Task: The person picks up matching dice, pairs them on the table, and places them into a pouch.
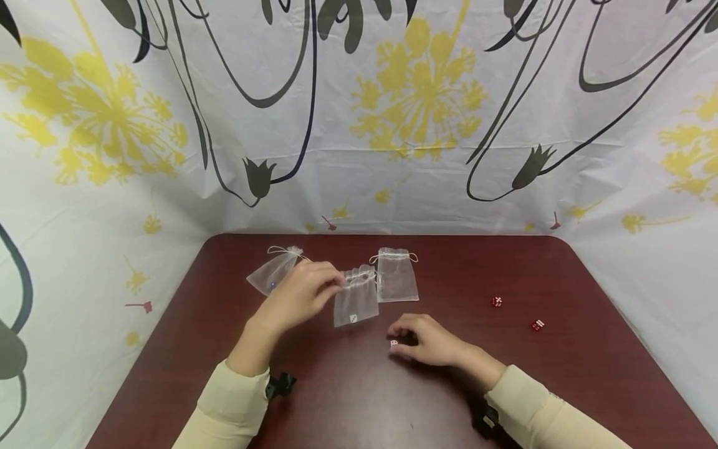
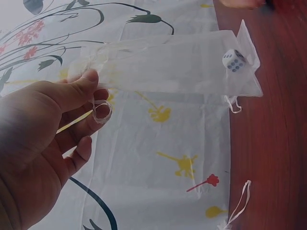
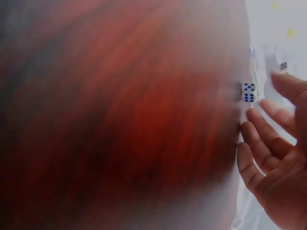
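Note:
My left hand (image 1: 300,296) pinches the gathered top of a sheer white drawstring pouch (image 1: 359,299) between thumb and fingers. A white die (image 2: 234,61) with dark dots lies inside at the pouch's bottom end, and the drawstring loop (image 2: 101,112) hangs by the fingers. On the near side of the pouches, my right hand (image 1: 432,342) rests low over the table. A second white die (image 3: 248,92) with blue dots sits on the table just off its fingertips. The thumb and fingers are spread around that die, with a gap showing in the right wrist view.
Another sheer pouch (image 1: 266,277), with a small blue thing inside, lies at the back left, partly behind my left hand. A flat pouch (image 1: 397,284) lies right of the held one. Two red dice, one (image 1: 497,302) farther back than the other (image 1: 538,325), sit at the right.

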Demonstrator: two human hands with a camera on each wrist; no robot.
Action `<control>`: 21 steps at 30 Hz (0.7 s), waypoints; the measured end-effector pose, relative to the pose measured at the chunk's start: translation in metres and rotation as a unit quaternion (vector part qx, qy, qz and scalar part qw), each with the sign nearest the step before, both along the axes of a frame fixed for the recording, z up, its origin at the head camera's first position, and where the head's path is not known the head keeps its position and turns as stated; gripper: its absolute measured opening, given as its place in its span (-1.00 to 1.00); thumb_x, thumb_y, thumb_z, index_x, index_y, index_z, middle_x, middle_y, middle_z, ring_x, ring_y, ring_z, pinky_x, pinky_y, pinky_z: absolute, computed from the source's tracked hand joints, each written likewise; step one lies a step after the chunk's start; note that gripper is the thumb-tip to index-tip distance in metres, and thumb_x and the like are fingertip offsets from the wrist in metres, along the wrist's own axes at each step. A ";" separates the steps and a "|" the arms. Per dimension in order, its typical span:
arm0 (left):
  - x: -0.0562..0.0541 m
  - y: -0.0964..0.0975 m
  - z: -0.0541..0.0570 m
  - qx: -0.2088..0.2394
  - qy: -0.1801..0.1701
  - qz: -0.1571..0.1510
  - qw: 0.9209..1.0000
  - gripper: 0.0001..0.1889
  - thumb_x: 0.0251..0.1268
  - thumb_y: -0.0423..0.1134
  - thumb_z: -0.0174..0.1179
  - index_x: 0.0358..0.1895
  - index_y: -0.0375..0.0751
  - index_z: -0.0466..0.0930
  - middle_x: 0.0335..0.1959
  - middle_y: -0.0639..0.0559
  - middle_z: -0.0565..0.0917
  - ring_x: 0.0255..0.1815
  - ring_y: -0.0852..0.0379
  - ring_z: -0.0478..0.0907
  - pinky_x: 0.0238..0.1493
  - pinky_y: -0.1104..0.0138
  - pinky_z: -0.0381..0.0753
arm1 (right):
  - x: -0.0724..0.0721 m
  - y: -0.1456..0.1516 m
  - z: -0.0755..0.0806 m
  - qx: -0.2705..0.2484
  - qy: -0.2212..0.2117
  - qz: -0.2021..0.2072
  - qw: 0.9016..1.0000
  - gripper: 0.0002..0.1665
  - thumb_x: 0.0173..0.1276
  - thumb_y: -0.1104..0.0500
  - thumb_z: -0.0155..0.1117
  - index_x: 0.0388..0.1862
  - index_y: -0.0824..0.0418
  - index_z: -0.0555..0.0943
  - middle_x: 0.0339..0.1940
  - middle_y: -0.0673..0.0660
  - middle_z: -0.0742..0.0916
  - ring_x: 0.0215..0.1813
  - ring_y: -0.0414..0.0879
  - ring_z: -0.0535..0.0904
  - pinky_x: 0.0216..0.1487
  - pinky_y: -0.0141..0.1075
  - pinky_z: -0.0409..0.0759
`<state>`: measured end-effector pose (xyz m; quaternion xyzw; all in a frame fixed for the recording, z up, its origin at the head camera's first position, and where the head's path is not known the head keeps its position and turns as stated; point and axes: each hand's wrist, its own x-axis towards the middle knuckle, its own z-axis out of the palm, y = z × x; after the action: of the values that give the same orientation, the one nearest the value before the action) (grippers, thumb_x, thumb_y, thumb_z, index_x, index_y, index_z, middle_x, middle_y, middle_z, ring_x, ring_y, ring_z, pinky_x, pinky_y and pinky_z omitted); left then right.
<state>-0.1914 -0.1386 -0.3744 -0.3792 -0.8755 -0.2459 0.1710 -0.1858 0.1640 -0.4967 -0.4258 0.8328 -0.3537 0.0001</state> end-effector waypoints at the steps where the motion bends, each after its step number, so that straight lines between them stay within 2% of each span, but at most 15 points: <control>1: 0.000 0.000 0.000 0.000 -0.001 0.000 1.000 -0.92 0.23 -0.37 0.43 -0.27 -0.13 0.75 -0.33 0.15 0.72 -0.28 0.20 0.64 -0.13 0.21 0.54 | 0.000 0.000 -0.001 0.005 0.003 0.007 1.000 -0.77 0.26 0.19 0.52 -0.13 0.21 0.71 -0.28 0.00 0.72 -0.25 -0.17 0.63 -0.22 -0.31 0.63; 7: -0.001 0.000 -0.002 0.005 -0.004 -0.005 1.000 -0.92 0.22 -0.37 0.44 -0.28 -0.13 0.75 -0.35 0.15 0.72 -0.32 0.23 0.63 -0.14 0.22 0.57 | -0.001 0.002 -0.006 0.020 0.027 0.017 0.999 -0.85 0.22 0.20 0.56 -0.26 0.15 0.74 -0.25 -0.03 0.71 -0.20 -0.25 0.60 -0.17 -0.35 0.62; 13: -0.001 -0.001 -0.003 0.004 -0.004 -0.007 1.000 -0.93 0.22 -0.36 0.44 -0.28 -0.13 0.74 -0.35 0.16 0.71 -0.33 0.24 0.62 -0.14 0.25 0.59 | -0.001 0.002 -0.005 0.025 0.025 0.006 0.999 -0.89 0.24 0.21 0.53 -0.29 0.09 0.74 -0.25 -0.09 0.69 -0.15 -0.28 0.61 -0.12 -0.35 0.63; 17: -0.001 -0.001 -0.003 0.004 -0.005 -0.010 1.000 -0.93 0.23 -0.35 0.44 -0.28 -0.13 0.75 -0.34 0.16 0.71 -0.32 0.25 0.62 -0.13 0.25 0.59 | -0.004 0.002 0.007 -0.001 0.027 0.002 1.000 -0.91 0.28 0.26 0.48 -0.26 0.13 0.73 -0.25 -0.09 0.71 -0.13 -0.25 0.64 -0.07 -0.29 0.65; 21: -0.001 0.001 -0.002 0.003 -0.002 -0.013 1.000 -0.94 0.23 -0.34 0.44 -0.28 -0.13 0.75 -0.35 0.17 0.71 -0.31 0.24 0.63 -0.11 0.22 0.57 | -0.011 0.004 0.028 -0.033 0.024 -0.015 0.999 -0.93 0.31 0.25 0.46 -0.24 0.17 0.73 -0.24 -0.12 0.72 -0.16 -0.21 0.65 -0.12 -0.23 0.68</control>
<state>-0.1926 -0.1378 -0.3768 -0.3891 -0.8703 -0.2515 0.1671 -0.1964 0.1678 -0.4684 -0.4211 0.8269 -0.3706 -0.0390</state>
